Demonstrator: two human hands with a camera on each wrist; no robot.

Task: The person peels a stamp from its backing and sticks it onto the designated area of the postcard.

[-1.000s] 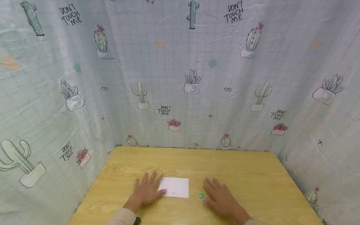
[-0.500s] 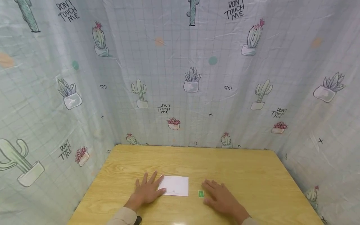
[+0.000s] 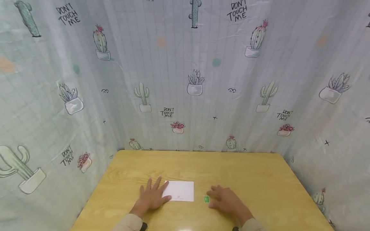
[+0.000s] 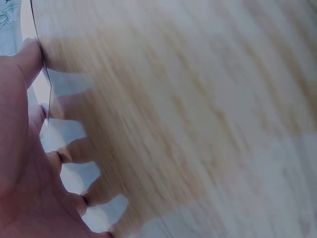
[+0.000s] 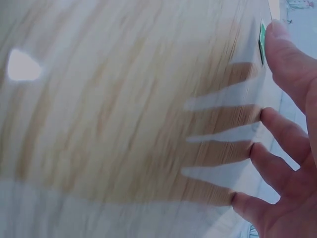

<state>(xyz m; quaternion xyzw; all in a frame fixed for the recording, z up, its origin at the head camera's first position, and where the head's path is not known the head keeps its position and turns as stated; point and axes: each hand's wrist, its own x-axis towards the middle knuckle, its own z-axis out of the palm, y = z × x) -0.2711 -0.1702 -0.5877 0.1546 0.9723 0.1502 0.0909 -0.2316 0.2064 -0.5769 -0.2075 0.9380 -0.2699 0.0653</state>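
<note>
My left hand (image 3: 151,197) lies with spread fingers at the left side of a white rectangular sheet (image 3: 179,191). Its thumb and index fingertip rest on that side; the sheet shows small print near its lower edge. Whether it is a card or an envelope I cannot tell. To the right lies a small green stamp-like piece (image 3: 206,199) with a pale border, flat on the table. My right hand (image 3: 226,200) is just right of it, fingers bent. In the right wrist view its thumb (image 5: 280,42) is close beside the green piece (image 5: 262,43); contact is unclear.
The sheet and green piece lie on a glossy wood-grain table (image 3: 245,170). A pale curtain (image 3: 199,128) printed with cacti surrounds its back and sides. Dark bands show at both cuffs.
My right hand's fingers have bent, and its index finger has drawn in near the green piece. The left hand and the sheet have stayed in place. The head view shifts slightly.
</note>
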